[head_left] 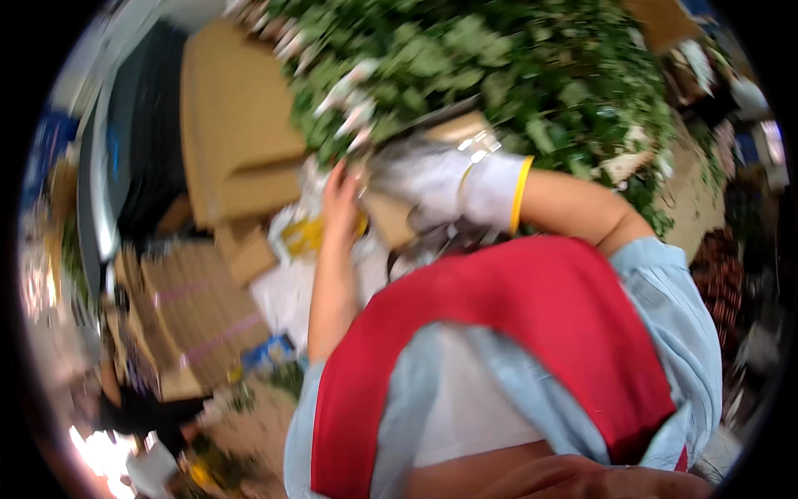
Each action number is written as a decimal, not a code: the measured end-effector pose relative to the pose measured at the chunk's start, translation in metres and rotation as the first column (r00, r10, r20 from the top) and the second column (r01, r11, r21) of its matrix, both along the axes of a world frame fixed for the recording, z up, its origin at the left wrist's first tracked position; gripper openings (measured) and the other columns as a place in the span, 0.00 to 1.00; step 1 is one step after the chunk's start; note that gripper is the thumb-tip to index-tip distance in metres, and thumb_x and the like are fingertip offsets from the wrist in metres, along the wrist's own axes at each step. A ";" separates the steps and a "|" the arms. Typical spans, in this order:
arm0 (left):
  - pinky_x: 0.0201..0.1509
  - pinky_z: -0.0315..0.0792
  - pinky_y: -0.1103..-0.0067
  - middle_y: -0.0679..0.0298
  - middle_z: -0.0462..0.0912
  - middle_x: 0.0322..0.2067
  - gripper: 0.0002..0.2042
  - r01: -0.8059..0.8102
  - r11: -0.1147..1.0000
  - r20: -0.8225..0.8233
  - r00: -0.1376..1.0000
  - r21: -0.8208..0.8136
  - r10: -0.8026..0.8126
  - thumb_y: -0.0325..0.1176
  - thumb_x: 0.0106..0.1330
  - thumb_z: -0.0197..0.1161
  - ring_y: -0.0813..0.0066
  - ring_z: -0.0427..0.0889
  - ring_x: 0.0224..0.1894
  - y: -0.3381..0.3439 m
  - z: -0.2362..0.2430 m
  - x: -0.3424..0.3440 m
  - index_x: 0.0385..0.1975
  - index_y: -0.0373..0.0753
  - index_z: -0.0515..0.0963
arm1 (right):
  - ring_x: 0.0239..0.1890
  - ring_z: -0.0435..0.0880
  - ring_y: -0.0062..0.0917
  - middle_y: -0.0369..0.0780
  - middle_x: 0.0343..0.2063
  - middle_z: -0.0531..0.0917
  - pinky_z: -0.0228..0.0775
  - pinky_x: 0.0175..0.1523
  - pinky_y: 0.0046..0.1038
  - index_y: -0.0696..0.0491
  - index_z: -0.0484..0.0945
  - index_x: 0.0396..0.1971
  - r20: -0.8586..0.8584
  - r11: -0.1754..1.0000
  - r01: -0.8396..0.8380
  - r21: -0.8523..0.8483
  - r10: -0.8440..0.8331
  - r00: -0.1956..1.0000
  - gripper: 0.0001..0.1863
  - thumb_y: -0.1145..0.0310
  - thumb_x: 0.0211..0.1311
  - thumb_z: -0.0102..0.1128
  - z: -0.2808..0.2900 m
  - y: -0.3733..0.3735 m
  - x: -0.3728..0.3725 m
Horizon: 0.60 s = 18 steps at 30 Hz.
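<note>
My bare left hand (341,191) reaches to the left edge of a brown cardboard piece (391,218) below the leafy cut stems (499,58). Its fingers are smeared by motion, so their grip is unclear. My right hand (428,187), in a grey and white glove with a yellow cuff, lies over the same cardboard, close to the left hand; its fingers are blurred too. Pale pink cut stem ends (353,96) poke out above my hands. A white sheet or bag (283,291) with a yellow item (303,239) lies left of the cardboard.
A large cardboard box (237,116) stands at upper left beside a dark metal-edged structure (112,166). Stacked flat cardboard (187,308) and a small blue packet (266,356) are at lower left. Another person (141,412) is at the far lower left. Leaves litter the floor (249,424).
</note>
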<state>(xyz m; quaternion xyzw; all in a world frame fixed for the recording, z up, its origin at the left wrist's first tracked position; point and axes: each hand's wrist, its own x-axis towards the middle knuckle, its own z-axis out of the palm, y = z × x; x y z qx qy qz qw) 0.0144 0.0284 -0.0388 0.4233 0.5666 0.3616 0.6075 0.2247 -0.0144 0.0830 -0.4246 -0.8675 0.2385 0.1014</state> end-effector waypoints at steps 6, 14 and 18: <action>0.61 0.69 0.76 0.58 0.79 0.53 0.18 -0.128 0.989 -0.224 0.964 0.080 0.143 0.36 0.76 0.51 0.70 0.77 0.54 -0.048 -0.041 -0.087 0.58 0.32 0.73 | 0.56 0.76 0.41 0.41 0.53 0.78 0.61 0.67 0.46 0.50 0.79 0.47 0.345 0.760 -0.418 0.498 0.269 0.899 0.22 0.64 0.48 0.62 -0.065 -0.012 -0.057; 0.60 0.70 0.69 0.59 0.71 0.61 0.29 0.261 0.931 0.183 0.958 -0.255 -0.218 0.52 0.75 0.46 0.66 0.74 0.59 -0.043 0.047 -0.010 0.68 0.37 0.61 | 0.35 0.81 0.35 0.44 0.32 0.80 0.75 0.44 0.36 0.57 0.78 0.26 -0.292 0.708 0.033 0.706 0.248 0.924 0.13 0.64 0.42 0.62 0.094 -0.032 0.004; 0.67 0.67 0.59 0.58 0.71 0.62 0.37 0.613 0.773 0.924 0.179 0.163 -0.337 0.61 0.68 0.54 0.57 0.73 0.62 0.014 0.066 0.059 0.67 0.40 0.61 | 0.46 0.81 0.25 0.43 0.50 0.80 0.75 0.50 0.29 0.56 0.72 0.50 -0.080 0.649 -0.002 0.761 0.096 0.992 0.17 0.65 0.65 0.57 0.184 -0.038 0.090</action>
